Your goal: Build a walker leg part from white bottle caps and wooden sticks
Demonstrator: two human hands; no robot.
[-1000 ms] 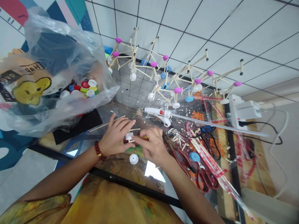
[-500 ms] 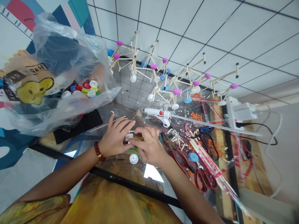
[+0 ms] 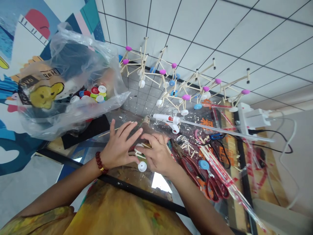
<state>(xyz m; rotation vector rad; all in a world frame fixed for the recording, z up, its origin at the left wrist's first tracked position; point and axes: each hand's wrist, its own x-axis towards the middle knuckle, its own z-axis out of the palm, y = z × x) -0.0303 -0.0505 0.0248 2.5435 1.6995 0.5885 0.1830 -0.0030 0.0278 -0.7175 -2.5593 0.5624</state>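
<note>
Closest in, a white cap (image 3: 142, 166) lies on the bench (image 3: 144, 195). Just past it, the left hand's (image 3: 121, 147) grip is wide, fingers fanned; the right hand (image 3: 158, 153) curls, thumb at a small white piece (image 3: 139, 147) between them, pinched or not, can't tell. Beyond, a glue gun (image 3: 161, 117), then stick models (image 3: 186, 97).

a black plug (image 3: 251, 132) meets a white power strip (image 3: 243, 118).
</note>
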